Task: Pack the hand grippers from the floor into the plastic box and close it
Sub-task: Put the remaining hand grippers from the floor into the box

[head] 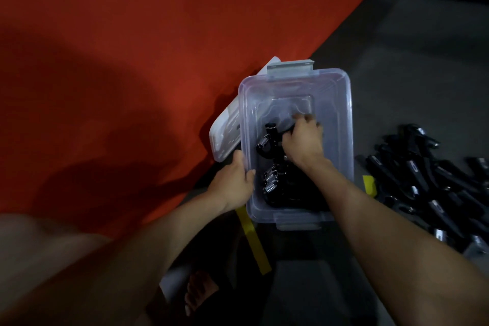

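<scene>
Dim grey floor (397, 66), red mat (119, 61) alongside. My left hand (234, 180) grips the box (341, 119) rim; my right hand (303, 140) clutches a gripper (271, 131) inside.

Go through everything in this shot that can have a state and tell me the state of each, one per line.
Plastic box: open, partly filled.
Lid: off, lying at the box's left side.
Hand grippers in the box: packed at the near end.
Hand grippers on the floor: piled right of the box, not yet packed.
Left hand: grips the box's left rim.
Right hand: inside the box, fingers curled on a gripper.
</scene>
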